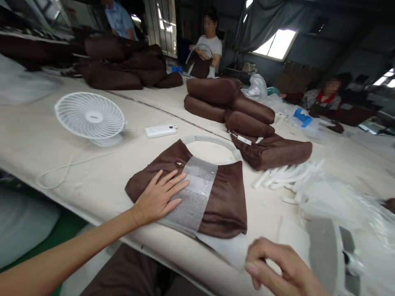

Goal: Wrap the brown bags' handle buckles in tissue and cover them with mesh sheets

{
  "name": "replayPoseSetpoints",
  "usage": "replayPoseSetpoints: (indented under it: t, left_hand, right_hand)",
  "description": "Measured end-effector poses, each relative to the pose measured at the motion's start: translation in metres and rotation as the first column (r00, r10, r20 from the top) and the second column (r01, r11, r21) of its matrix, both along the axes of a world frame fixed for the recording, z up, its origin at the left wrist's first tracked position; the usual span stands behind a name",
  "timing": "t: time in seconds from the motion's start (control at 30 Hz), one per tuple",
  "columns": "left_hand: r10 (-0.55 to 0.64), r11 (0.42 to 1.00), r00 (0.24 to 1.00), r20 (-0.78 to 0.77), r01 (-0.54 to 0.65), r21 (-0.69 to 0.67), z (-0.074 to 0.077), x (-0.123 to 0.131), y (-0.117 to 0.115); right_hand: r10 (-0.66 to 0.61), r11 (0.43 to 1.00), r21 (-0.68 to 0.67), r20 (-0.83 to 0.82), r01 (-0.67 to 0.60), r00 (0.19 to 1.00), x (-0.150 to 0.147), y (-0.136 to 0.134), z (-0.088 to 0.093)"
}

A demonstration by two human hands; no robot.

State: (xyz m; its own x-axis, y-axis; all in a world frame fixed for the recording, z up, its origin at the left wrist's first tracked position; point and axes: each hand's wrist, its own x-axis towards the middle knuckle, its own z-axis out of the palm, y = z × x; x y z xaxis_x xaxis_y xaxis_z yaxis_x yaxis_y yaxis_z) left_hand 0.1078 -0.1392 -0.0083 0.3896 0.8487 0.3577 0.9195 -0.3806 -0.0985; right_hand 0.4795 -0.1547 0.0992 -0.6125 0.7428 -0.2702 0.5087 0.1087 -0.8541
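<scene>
**Left hand flat on the bag, right hand pinching the white sheet**

Nearest you, at the lower right of the frame, your right hand point(282, 267) curls closed, pinching the edge of a white sheet point(228, 248) that pokes out from under the brown bag point(222, 201). The one bag before you lies mid-frame, handle point(210, 142) pointing toward the top. Your left hand point(160, 197) rests open and flat on its left side, the nearer hand. Behind: one fan point(89, 115), one white power bank point(160, 131), about five stuffed bags point(247, 123).

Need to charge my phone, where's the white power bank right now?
The power bank lies on the table, just right of the white fan, beyond the brown bag under the left hand.
</scene>
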Motion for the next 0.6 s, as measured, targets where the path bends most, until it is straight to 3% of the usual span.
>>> replayPoseSetpoints:
  t: [0.13, 0.27, 0.4, 0.6]
  left_hand:
    - [-0.009, 1.0, 0.999, 0.033, 0.008, 0.02, 0.0, 0.002, -0.004]
    - [0.003, 0.999, 0.999, 0.05, -0.004, 0.032, -0.002, 0.0, -0.005]
    - [-0.008, 0.999, 0.998, 0.069, 0.006, 0.034, -0.006, -0.002, -0.005]
    - [-0.035, 0.997, 0.996, 0.084, 0.03, 0.065, -0.009, -0.004, -0.005]
  right_hand:
    - [0.401, 0.91, 0.128, -0.035, -0.394, 0.915, -0.079, 0.077, 0.02]
    - [0.616, 0.759, 0.166, 0.134, -0.63, 0.777, -0.138, 0.133, 0.016]
    - [0.644, 0.678, 0.129, 0.37, -0.723, 0.67, -0.181, 0.163, 0.016]
    - [0.575, 0.545, 0.167, 0.639, -0.822, 0.511, -0.222, 0.18, 0.007]
